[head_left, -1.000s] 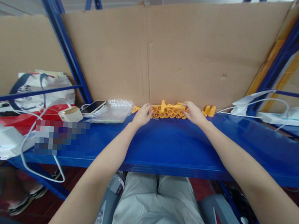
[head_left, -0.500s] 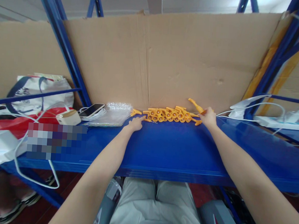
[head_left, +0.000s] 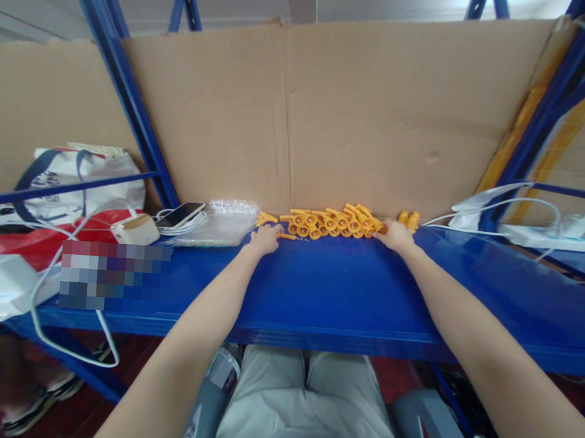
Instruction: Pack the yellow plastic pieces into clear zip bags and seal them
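Note:
A row of yellow trumpet-shaped pieces (head_left: pixel 330 224) lies stacked along the foot of the cardboard, most with their flared ends towards me. My left hand (head_left: pixel 266 238) rests at the left end of the stack, fingers stretched forward beside a small yellow piece (head_left: pixel 287 236). Other thin yellow pieces (head_left: pixel 267 218) lie just behind it. At the right end, my right hand (head_left: pixel 397 236) is closed around a yellow trumpet-shaped piece (head_left: pixel 382 229), its flared end showing by the fingertips. Beyond that hand, more yellow pieces (head_left: pixel 410 220) poke up, partly hidden.
The blue shelf (head_left: pixel 325 288) is backed by cardboard (head_left: pixel 370 117). To the left are a bubble-wrap bag (head_left: pixel 222 226), a phone (head_left: pixel 182 215), a charger (head_left: pixel 134 228) and a cloth bag (head_left: pixel 84 184). A power strip (head_left: pixel 556 239) with cables lies right.
My right hand has moved left and lowered a yellow piece from a raised tilt onto the stack's right end. The left hand has hardly moved.

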Tool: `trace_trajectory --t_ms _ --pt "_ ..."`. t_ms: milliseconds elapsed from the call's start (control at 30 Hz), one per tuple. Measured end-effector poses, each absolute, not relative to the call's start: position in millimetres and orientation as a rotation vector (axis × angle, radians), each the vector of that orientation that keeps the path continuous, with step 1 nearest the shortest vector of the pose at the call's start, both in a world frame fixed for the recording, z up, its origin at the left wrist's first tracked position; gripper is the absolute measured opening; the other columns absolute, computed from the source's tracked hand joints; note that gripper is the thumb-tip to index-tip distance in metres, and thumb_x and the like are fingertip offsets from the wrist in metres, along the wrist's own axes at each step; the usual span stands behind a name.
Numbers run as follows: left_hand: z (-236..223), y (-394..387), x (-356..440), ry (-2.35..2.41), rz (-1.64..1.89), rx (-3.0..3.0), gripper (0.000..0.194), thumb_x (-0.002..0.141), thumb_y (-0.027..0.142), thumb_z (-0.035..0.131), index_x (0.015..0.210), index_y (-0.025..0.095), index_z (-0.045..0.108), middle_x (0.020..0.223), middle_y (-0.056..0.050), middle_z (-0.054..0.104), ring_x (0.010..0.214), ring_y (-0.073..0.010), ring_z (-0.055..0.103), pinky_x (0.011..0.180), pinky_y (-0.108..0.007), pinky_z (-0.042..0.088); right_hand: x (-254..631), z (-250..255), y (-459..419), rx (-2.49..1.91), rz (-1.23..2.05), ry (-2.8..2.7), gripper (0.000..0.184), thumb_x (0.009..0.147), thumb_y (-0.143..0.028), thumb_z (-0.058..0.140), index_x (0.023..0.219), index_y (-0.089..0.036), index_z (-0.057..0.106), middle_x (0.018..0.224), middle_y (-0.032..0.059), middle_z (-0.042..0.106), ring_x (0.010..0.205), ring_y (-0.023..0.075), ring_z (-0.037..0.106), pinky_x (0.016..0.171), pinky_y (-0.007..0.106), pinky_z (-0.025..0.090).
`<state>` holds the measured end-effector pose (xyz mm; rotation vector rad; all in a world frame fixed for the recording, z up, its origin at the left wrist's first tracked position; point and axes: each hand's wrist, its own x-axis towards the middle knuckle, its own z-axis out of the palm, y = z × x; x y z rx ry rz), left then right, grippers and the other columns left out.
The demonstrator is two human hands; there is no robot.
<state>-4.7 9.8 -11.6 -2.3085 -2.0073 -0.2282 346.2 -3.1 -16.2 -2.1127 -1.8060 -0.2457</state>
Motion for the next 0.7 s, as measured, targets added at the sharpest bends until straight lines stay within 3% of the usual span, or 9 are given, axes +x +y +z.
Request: trace_trajectory --t_ms 233,433,600,700 --pt "-6 5 -2 -2.018 -0.151 -2.295 0.052 0.085 0.014 0.045 0.134 0.029 0.055 0.136 -0.014 0.057 0.126 -0.0308 0.055 0.102 -0.048 0.045 359 -22 4 -2.099 -0.206 -1.816 0.057 0.092 -0.063 0.043 0.115 -0.018 0.071 0.121 0.0195 0.066 0.118 0.0398 0.057 0.09 0.058 0.044" --pt "-3 10 -1 -1.918 -0.057 -2.435 0.049 0.086 0.016 0.043 0.131 0.023 0.061 0.136 -0.012 0.061 0.127 -0.0248 0.057 0.103 -0.032 0.045 360 -25 6 -2.073 -0.206 -1.762 0.061 0.091 -0.065 0.042 0.117 -0.019 0.072 0.121 0.0213 0.066 0.116 0.0429 0.057 0.091 0.066 0.041" --pt "-1 7 1 -1.871 -0.102 -2.46 0.037 0.085 0.021 0.045 0.114 0.024 0.069 0.126 -0.007 0.069 0.118 -0.0235 0.063 0.097 -0.029 0.048 361 -26 8 -2.119 -0.122 -1.733 0.065 0.09 -0.068 0.041 0.123 -0.02 0.069 0.125 0.0206 0.064 0.119 0.0425 0.057 0.094 0.061 0.043" --pt "1 2 3 -1.881 -0.116 -2.46 0.035 0.085 0.023 0.046 0.113 0.023 0.068 0.123 -0.008 0.07 0.116 -0.025 0.065 0.095 -0.031 0.05 364 -26 12 -2.101 -0.088 -1.75 0.059 0.095 -0.059 0.038 0.129 -0.019 0.066 0.125 0.0192 0.065 0.118 0.0396 0.058 0.094 0.056 0.046"
